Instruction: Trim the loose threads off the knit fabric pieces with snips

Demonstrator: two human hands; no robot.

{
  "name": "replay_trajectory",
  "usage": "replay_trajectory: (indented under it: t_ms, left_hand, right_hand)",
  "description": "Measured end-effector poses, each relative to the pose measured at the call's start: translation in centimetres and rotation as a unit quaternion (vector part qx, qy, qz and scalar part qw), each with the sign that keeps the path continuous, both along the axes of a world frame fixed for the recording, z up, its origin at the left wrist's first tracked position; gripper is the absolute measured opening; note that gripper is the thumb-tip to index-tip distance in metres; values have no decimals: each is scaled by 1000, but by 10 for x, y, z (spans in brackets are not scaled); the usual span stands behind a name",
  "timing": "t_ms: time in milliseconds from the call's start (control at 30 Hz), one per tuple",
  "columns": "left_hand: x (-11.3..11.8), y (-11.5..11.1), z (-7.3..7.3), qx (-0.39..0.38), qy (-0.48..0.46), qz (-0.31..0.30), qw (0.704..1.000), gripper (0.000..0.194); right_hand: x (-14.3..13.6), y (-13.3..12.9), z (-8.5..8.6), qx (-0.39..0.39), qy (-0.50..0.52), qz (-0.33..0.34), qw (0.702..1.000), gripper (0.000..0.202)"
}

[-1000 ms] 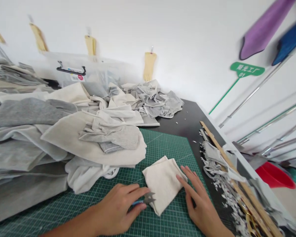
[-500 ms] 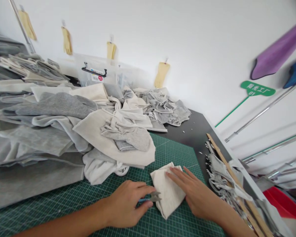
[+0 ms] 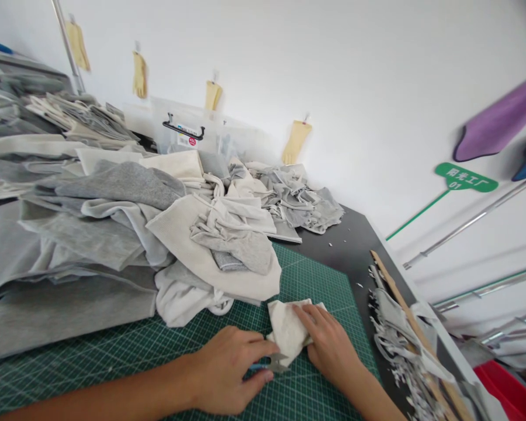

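Observation:
A small folded cream cloth [image 3: 286,328] lies on the green cutting mat [image 3: 315,280]. My left hand [image 3: 241,368] is closed around small blue-handled snips [image 3: 277,363], whose metal blades are at the cloth's lower left edge. My right hand [image 3: 326,345] rests on the cloth's right side, its fingers bent over it and the thumb at its edge. Left of the cloth, a big heap of grey and cream fabric [image 3: 127,234] covers much of the mat.
A clear plastic bin [image 3: 158,126] stands behind the heap, beside crumpled grey scraps [image 3: 289,193]. Wooden strips [image 3: 394,286] and fabric scraps line the table's right edge. Yellow gloves [image 3: 296,142] hang on the wall. A red container [image 3: 504,389] is at the lower right.
The cloth has bunched up and looks smaller. My right hand's fingers have bent and drawn in over it. The snips have come slightly lower, and the whole view has shifted a little.

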State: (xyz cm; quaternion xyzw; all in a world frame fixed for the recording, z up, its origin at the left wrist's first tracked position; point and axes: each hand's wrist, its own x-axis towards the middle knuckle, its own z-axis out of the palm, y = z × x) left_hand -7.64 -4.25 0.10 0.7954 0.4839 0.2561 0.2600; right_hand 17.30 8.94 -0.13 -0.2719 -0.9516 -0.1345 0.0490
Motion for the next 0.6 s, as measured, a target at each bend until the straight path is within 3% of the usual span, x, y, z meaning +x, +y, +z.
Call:
replay_trajectory:
  t_ms: [133, 300, 433, 600]
  left_hand:
    - [0, -1, 1, 13, -12, 5, 1000, 33]
    - [1, -2, -2, 21, 0, 9, 1000, 36]
    - [1, -1, -1, 15, 12, 5, 1000, 37]
    - [0, -1, 5, 7, 24, -4, 1000, 35]
  right_hand:
    - [3, 0, -6, 17, 28, -6, 999, 69]
    - [2, 0, -1, 12, 16, -18, 1000, 69]
    - [2, 0, 10, -61, 22, -61, 996, 68]
    - [10, -2, 35, -180, 125, -100, 971, 57]
